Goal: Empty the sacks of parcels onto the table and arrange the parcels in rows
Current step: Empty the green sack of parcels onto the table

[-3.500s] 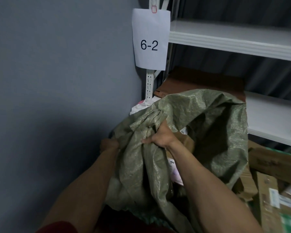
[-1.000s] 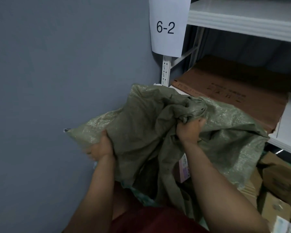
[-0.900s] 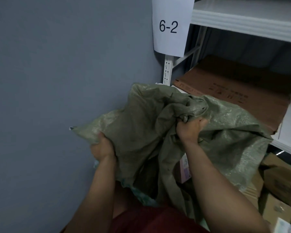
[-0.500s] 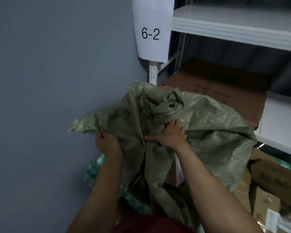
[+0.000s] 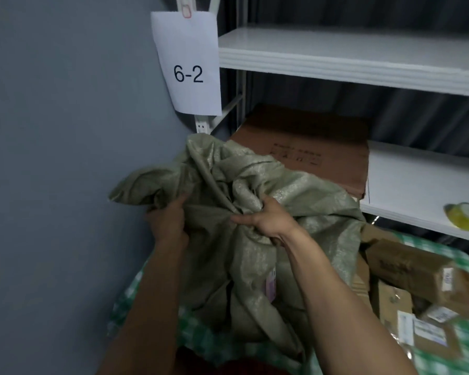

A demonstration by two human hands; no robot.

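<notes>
Here, nearest me, the olive woven sack (image 5: 257, 266) hangs limp over the green-checked table (image 5: 125, 301), its folds draping between my forearms. My left hand (image 5: 167, 221) grips a bunched fold at the sack's left side, fingers curled into the cloth. My right hand (image 5: 266, 219) clamps a twisted gather near the middle, thumb stretched left along the fabric. To the right, cardboard parcels (image 5: 412, 288) lie heaped on the table. Beyond the sack, a flat brown carton (image 5: 309, 147) rests on a white shelf (image 5: 417, 180), under a paper sign (image 5: 188, 63) reading 6-2.
</notes>
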